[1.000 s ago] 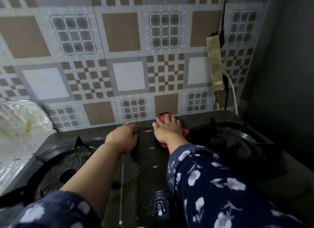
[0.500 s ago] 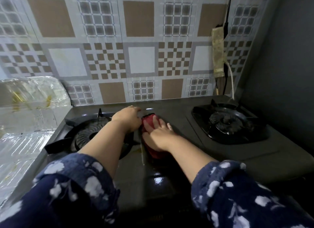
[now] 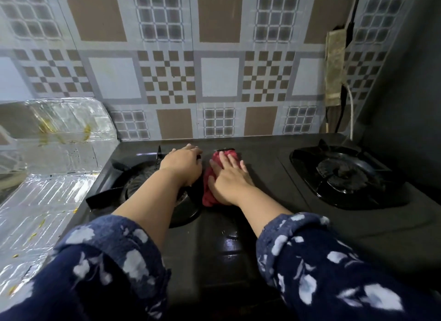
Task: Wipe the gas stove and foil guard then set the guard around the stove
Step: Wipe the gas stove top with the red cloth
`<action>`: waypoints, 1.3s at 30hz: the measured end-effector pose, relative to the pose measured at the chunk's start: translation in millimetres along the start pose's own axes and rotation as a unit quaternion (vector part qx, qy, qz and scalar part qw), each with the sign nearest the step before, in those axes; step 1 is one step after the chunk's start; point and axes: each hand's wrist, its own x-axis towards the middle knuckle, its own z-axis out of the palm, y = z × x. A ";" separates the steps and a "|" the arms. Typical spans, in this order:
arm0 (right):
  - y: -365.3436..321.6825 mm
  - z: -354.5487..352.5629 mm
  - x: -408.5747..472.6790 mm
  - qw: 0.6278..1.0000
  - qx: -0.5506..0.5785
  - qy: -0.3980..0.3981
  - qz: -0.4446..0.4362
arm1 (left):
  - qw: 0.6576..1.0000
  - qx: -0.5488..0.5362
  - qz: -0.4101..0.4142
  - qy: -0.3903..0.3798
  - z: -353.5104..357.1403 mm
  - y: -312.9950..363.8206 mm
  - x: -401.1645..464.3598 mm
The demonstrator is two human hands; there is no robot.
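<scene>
Here no writing is legible. The right hand (image 3: 228, 177), fingers flat, presses a crumpled red cloth (image 3: 211, 191) on the glossy black stove (image 3: 262, 158) between its burners. The left hand (image 3: 182, 165) rests curled beside it, holding nothing visible. The crinkled, stained foil guard (image 3: 52, 177) lies left of the stove.

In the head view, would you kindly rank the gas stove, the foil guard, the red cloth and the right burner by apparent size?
1. gas stove, largest by far.
2. foil guard, though it runs off the frame's left edge.
3. right burner.
4. red cloth, smallest, partly hidden under the right hand.
</scene>
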 end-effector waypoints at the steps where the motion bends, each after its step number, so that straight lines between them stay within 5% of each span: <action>1: 2.2 0.0 12.1 1.000 0.000 0.005 0.012 | 1.000 0.009 0.000 0.001 0.7 -2.9 3.1; 8: 44.8 -16.2 92.2 0.994 -0.013 0.020 0.104 | 0.999 0.029 -0.015 0.001 -1.8 -21.5 24.4; 16: 9.9 -12.7 134.6 0.998 -0.027 -0.013 -0.055 | 0.999 0.042 -0.013 0.006 -4.7 -29.5 30.5; 28: 6.0 -10.5 10.2 0.996 0.002 -0.030 -0.085 | 0.998 -0.004 -0.055 0.003 -15.0 -13.0 -36.0; 39: -28.4 0.7 -110.8 0.996 0.054 0.016 -0.073 | 1.000 0.013 0.004 0.010 -14.4 -7.2 -109.5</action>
